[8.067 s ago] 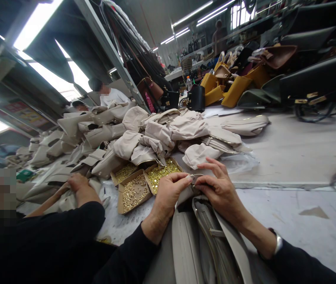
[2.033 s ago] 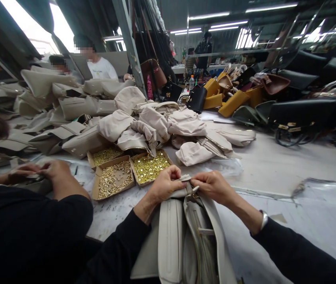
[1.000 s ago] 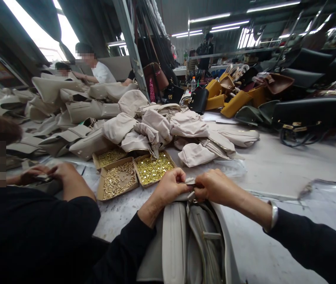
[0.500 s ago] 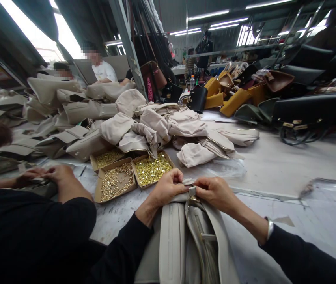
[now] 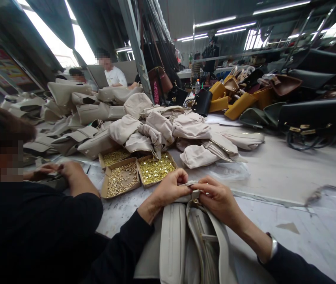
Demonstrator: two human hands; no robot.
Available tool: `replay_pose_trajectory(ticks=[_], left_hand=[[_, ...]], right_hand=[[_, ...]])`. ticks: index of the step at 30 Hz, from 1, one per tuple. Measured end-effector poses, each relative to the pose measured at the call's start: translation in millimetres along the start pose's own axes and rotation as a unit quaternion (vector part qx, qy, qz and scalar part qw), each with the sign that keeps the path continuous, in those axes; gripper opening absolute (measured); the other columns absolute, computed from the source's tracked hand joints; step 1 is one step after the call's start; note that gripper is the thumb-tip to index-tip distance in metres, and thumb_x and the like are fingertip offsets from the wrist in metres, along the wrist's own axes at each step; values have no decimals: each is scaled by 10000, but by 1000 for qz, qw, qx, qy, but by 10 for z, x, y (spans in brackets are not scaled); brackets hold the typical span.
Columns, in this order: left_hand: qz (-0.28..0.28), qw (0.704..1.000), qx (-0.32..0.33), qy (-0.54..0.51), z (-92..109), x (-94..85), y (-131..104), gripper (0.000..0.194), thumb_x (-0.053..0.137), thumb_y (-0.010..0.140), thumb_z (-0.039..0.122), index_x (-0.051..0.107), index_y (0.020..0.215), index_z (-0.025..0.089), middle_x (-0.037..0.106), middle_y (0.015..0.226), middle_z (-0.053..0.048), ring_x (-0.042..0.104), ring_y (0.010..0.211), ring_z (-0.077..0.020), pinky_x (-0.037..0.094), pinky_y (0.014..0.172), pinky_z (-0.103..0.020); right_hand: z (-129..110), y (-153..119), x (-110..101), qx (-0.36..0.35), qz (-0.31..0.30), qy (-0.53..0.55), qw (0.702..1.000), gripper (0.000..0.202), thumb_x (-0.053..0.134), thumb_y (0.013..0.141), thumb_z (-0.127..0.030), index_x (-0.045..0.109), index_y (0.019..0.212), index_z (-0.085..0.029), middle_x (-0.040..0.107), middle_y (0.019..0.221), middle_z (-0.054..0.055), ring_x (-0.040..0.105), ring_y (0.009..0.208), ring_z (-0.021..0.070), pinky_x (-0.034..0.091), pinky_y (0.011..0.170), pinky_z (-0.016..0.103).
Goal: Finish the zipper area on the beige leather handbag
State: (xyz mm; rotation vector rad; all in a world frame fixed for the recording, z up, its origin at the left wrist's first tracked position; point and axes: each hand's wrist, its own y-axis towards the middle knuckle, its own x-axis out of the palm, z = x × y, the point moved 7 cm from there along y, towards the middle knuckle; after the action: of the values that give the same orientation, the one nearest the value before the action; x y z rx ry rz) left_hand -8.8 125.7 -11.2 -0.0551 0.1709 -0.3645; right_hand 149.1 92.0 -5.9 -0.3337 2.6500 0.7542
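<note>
Pinching a narrow pale strip (image 5: 189,183) with the left grip (image 5: 169,190), thumb laid against curled fingers; clamping the same strip from the other side with the right grip (image 5: 219,199), fingertips almost against the left ones. Seems to belong to the greige handbag (image 5: 172,240), directly below both grips and nearer the body, mouth up, with an inner compartment gaping. Shows a small loop tab (image 5: 195,194) with a bit of gold hardware just beneath the right fingertips.

Looks partway along: already sewn into shape and lined, to judge by the visible panels, but apparently unfinished at the strip, bent between the fingertips and not visibly fastened. Cannot tell about any stud in it; too small and too much covered by fingers.

Beyond the left grip, on the bench (image 5: 280,169), notice three cardboard trays (image 5: 105,187) of small gold fittings (image 5: 122,178), apart from it but near. Farther beyond both grips, see a heap of pale bags (image 5: 191,125), not possible to sort into done and undone. Well left of the left grip, find a co-worker's hand (image 5: 72,173) over another greige piece, partly hidden.
</note>
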Motion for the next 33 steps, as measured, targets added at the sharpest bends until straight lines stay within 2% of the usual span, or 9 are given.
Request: replay_pose_trajectory(ticks=[4,6,10,13,19,23,26,30,33], left_hand=[[-19,1000,-6,-23,-26,7,-18,367,834,662,295,533,837,178,563,771,23,489,706,-113,338,624,-219],[-27,999,-15,-41,-52,5,-27,424,868,660,342,529,850,173,575,786,17,503,715,-114,352,635,-221],[-20,999,-32,-34,-59,-20,-30,453,878,687,399,532,861,164,582,789,12,512,708,-109,357,634,-223],[-18,997,-60,-35,-51,-14,-5,465,892,665,381,527,856,166,612,794,5,537,710,-111,376,646,-225],[29,990,-119,-73,-103,-47,17,512,921,559,303,503,826,174,605,717,37,509,616,-80,355,591,-202],[36,986,-131,-95,-124,-75,-11,522,929,547,274,500,827,175,625,720,36,523,613,-76,367,597,-192],[35,986,-117,-111,-104,-86,-7,523,937,546,266,504,825,174,628,726,36,527,624,-74,374,605,-189],[81,987,-88,-106,-104,-89,-55,519,942,532,276,518,813,176,608,694,49,520,613,-75,369,594,-191],[96,985,-80,-118,-174,-52,-102,541,957,492,298,544,819,176,619,703,39,534,617,-86,366,583,-200]], right_hand=[[47,-47,18,24,23,24,999,334,620,828,-55,778,1044,-255,715,968,23,664,751,144,510,634,231],[25,-71,31,14,35,7,999,327,619,839,-48,759,1060,-244,718,980,26,650,712,134,506,629,232],[-142,-111,79,-63,37,-100,992,279,588,931,-64,727,1102,-235,701,1016,51,662,818,160,508,710,255],[-243,-133,101,-110,45,-153,981,211,570,969,-65,717,952,-215,703,1026,55,652,842,161,499,719,253],[-323,-204,121,-192,66,-220,954,280,545,977,-19,671,790,-184,717,1176,59,638,883,164,495,760,275],[-318,-212,111,-196,57,-213,955,309,534,988,-44,648,729,-169,721,1043,59,598,839,173,468,695,279],[-320,-185,98,-196,48,-198,959,347,495,1000,-58,637,705,-171,699,914,53,584,819,176,452,670,279],[-293,-268,55,-187,58,-173,965,321,496,1006,-92,677,765,-201,699,907,48,611,842,175,473,700,282],[-130,-375,32,-167,41,-159,972,237,515,996,-128,719,986,-247,719,1031,58,670,934,193,520,770,309]])
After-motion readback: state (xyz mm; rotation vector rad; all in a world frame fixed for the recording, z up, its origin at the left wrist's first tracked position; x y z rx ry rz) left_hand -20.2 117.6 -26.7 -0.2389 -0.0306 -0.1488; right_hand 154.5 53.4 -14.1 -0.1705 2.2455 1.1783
